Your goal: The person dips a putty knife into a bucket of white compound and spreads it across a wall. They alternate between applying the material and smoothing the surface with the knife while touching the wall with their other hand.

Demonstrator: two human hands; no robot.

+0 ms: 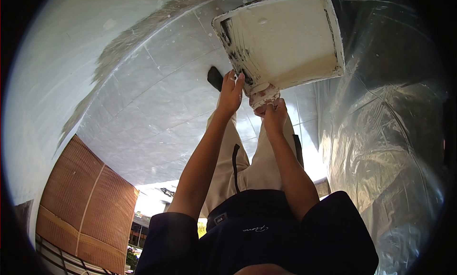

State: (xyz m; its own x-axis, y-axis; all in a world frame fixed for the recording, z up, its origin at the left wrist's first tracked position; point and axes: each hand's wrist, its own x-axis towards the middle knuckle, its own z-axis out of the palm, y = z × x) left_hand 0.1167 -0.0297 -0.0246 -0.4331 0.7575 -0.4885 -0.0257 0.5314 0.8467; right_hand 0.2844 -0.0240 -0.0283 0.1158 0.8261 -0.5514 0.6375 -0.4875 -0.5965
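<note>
Whitewash everywhere, folks. We've got the square tray (285, 37) up in front of us, tilted so its inside faces the camera. It's coated in something white and smooth (paint or plaster, we can't tell which), with dark, scraped-looking edges along its left rim.

Our right hand (275, 115) has its grip closed around the white-caked handle (263, 95) under the tray's lower corner. Our left hand (232, 91) has its fingers up against that same corner. Whether that grip is actually clamped or just steadying, we can't tell.

As for progress, we'd say the tray looks nearly emptied, with only a thin film left inside. Below us, the tiled floor (157, 99) is speckled white, the white wall (62, 60) has a rough smear along its base, and plastic sheeting (390, 132) hangs to the right.
</note>
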